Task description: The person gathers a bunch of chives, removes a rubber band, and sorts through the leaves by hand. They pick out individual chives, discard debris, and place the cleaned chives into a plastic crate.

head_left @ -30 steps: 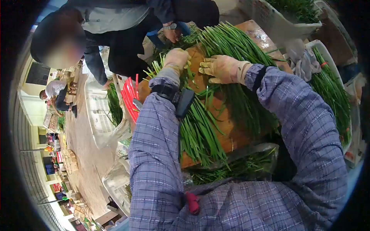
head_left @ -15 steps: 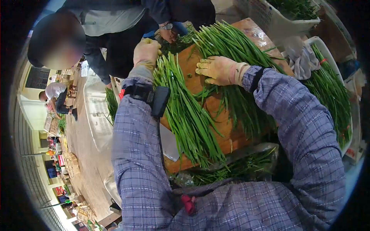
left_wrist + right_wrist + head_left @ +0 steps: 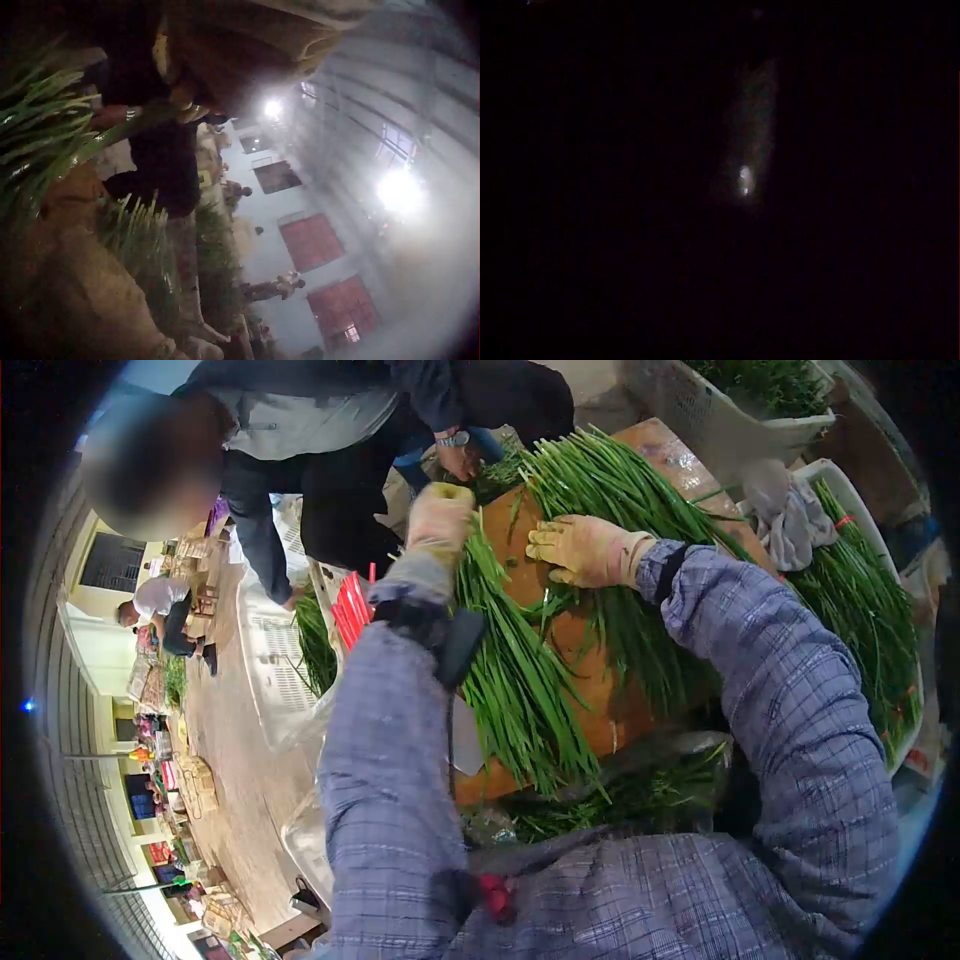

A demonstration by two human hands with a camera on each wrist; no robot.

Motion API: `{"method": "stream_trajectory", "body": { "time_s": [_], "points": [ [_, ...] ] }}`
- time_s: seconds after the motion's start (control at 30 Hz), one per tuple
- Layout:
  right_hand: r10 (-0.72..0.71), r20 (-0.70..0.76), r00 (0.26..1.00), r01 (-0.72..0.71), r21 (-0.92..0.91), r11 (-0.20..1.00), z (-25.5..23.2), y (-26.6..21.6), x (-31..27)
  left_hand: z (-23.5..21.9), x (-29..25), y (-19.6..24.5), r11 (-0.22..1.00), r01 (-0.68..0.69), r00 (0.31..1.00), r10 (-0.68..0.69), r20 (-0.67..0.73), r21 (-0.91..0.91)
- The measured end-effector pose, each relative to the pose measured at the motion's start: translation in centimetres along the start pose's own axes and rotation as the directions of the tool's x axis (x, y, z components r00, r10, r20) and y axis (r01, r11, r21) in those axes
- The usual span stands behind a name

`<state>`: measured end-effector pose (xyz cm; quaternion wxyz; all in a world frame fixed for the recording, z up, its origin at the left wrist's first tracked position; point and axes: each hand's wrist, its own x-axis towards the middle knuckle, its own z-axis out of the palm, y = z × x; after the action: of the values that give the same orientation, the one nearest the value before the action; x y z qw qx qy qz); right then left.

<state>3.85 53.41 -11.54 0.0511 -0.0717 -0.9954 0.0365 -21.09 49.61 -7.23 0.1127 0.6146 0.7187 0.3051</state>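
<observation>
Both hands wear pale, soft work gloves. The left hand [image 3: 440,520] curls round the root end of a bunch of chives [image 3: 515,670], long flat glossy green leaves that fan out toward the person across a wooden board [image 3: 585,690]. In the left wrist view the glove [image 3: 225,52] shows close up with green stalks [image 3: 45,142] running from under it; how tightly it grips I cannot tell there. The right hand [image 3: 585,550] lies flat, fingers straight and spread, pressing on a second, thicker heap of chives [image 3: 620,500] just beside the left bunch. The right wrist view is dark and shows nothing of the hand.

The board is brown, smooth and wet-looking, with rounded worn edges, and lies under both hands. Beyond the right hand stands a white plastic crate [image 3: 720,415] with latticed walls holding more greens. To the right of the right arm a shallow white tray [image 3: 850,500] is filled with long chives [image 3: 870,620], and a crumpled grey cloth [image 3: 790,510] lies on its near corner. Left of the left hand lie red bands [image 3: 352,610] and another white lattice crate [image 3: 270,650]
</observation>
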Motion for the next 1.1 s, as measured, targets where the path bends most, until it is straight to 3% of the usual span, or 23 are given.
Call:
{"method": "stream_trajectory", "body": {
  "time_s": [0.03,0.07,0.1,0.13,0.2,0.23,0.3,0.33,0.37,0.43,0.5,0.53,0.57,0.6,0.63,0.7,0.77,0.87,0.93,0.97,1.0,1.07,1.1],
  "points": [
    [0.006,0.001,1.0,-0.006,-0.006,1.0,0.1,0.1,0.0,2.5,1.0,-1.8,0.984,-0.113,0.993,0.106,0.057,0.141],
    [-0.009,-0.05,0.999,0.009,-0.005,1.0,0.5,0.2,0.1,2.9,0.7,1.3,0.992,0.079,0.989,-0.09,0.119,0.094],
    [-0.027,-0.099,0.995,0.027,-0.005,1.0,0.7,0.3,0.0,3.3,0.2,4.6,0.96,0.272,0.941,-0.279,0.19,0.058],
    [-0.03,-0.1,0.995,0.03,-0.008,1.0,0.8,0.3,0.1,5.2,0.2,4.9,0.961,0.272,0.942,-0.276,0.192,0.048],
    [-0.019,-0.009,1.0,0.019,-0.008,1.0,-0.2,0.3,0.4,8.1,-0.1,4.4,0.937,0.218,0.972,-0.234,0.025,0.273],
    [-0.005,0.074,0.997,0.005,-0.003,1.0,-0.6,0.1,0.4,8.6,0.3,4.0,0.937,0.223,0.97,-0.24,0.031,0.27],
    [-0.01,0.051,0.999,0.01,-0.002,1.0,0.6,0.4,0.1,8.4,1.3,4.2,0.876,0.227,0.927,-0.328,0.181,0.425],
    [-0.038,-0.081,0.996,0.036,-0.031,0.999,1.6,0.6,0.1,8.1,1.3,4.1,0.883,0.307,0.907,-0.384,0.172,0.355],
    [-0.069,-0.212,0.975,0.057,-0.064,0.996,2.3,0.7,0.1,8.1,1.6,3.0,0.883,0.304,0.906,-0.384,0.177,0.358],
    [-0.047,-0.16,0.986,0.041,-0.043,0.998,0.8,0.2,0.1,8.0,2.5,0.1,0.827,0.141,0.958,-0.253,0.135,0.544],
    [-0.011,0.016,1.0,0.01,0.062,0.998,-0.7,-0.1,0.1,5.5,2.6,1.0,0.737,-0.024,0.986,-0.094,0.139,0.675],
    [-0.002,0.02,1.0,0.001,0.058,0.998,-0.2,0.1,-0.1,4.5,3.5,1.8,0.73,0.134,0.946,-0.296,0.133,0.67],
    [-0.019,-0.072,0.997,0.022,0.041,0.999,1.1,0.5,-0.1,5.5,4.5,-2.5,0.824,0.248,0.968,-0.229,-0.1,0.51],
    [-0.04,-0.165,0.986,0.044,0.024,0.999,1.2,0.4,0.0,3.9,3.7,-0.1,0.852,0.295,0.955,-0.256,-0.149,0.432],
    [-0.04,-0.167,0.985,0.044,0.023,0.999,1.3,0.5,-0.1,2.0,2.9,2.3,0.872,0.341,0.937,-0.287,-0.197,0.351],
    [0.01,-0.041,0.999,-0.005,0.101,0.995,0.0,0.0,-0.2,0.2,2.7,3.0,0.872,0.336,0.935,-0.263,-0.237,0.357],
    [0.0,-0.036,0.999,0.003,0.1,0.995,-0.3,-0.1,0.0,-1.5,2.2,3.7,0.871,0.333,0.93,-0.24,-0.279,0.361],
    [-0.001,-0.031,1.0,0.004,0.09,0.996,0.0,0.0,-0.1,-3.4,1.2,4.5,0.96,0.269,0.904,-0.28,-0.322,-0.077],
    [-0.006,-0.044,0.999,0.009,0.085,0.996,-0.3,0.0,-0.1,-5.3,-2.5,9.4,0.973,0.127,0.917,-0.19,-0.352,-0.194],
    [0.005,-0.005,1.0,-0.004,0.102,0.995,-1.2,-0.2,-0.2,-5.4,-4.3,8.4,0.981,0.029,0.935,-0.094,-0.341,-0.192],
    [0.002,0.03,1.0,-0.006,0.117,0.993,-1.8,-0.4,-0.2,-5.7,-8.4,13.1,0.915,0.049,0.951,-0.165,-0.263,-0.4],
    [-0.116,-0.209,0.971,0.126,0.036,0.991,1.0,0.8,-0.5,-4.7,-16.2,15.1,0.924,-0.21,0.969,0.153,-0.194,-0.319],
    [-0.036,-0.145,0.989,0.057,0.146,0.988,-0.7,0.1,-0.6,-3.2,-20.3,15.5,0.87,-0.261,0.964,0.257,-0.067,-0.419]
  ]
}}
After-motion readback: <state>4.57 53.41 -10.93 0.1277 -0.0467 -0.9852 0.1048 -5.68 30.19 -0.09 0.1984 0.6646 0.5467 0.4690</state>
